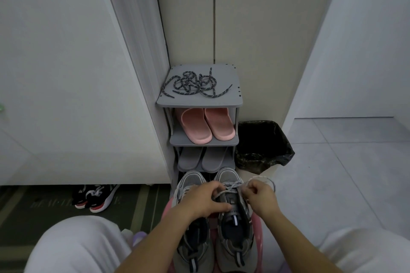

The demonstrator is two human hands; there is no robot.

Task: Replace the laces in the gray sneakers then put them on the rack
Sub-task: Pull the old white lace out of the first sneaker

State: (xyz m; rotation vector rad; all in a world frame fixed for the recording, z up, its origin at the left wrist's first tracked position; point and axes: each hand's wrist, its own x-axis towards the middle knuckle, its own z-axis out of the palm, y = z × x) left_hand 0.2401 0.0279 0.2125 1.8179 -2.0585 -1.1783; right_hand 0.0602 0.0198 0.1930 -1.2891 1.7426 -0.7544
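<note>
Pale wall panels are framing a narrow corner. Far left, a dark floor mat (44, 206) is carrying black-and-red sneakers (95, 197) beneath a panel edge. Centre, a gray rack (199, 102) is standing against the wall. Dark speckled laces (195, 84) are lying tangled on its top shelf, pink slippers (207, 126) are sitting on the next shelf, and gray slippers (205, 158) on the one below. Just in front of the rack, the gray sneakers (233, 248) are resting side by side on a pink support (258, 228), toes toward the rack, between the person's knees. The left hand (204, 201) is reaching across the left shoe, fingers curling on a pale gray lace (233, 185) at the right shoe's eyelets, thumb pressing the tongue. The right hand (259, 197) is pinching the same lace beside that shoe, a loop trailing past it. Right of the rack, a black-lined bin (264, 146) is standing on pale floor tiles (343, 162).
</note>
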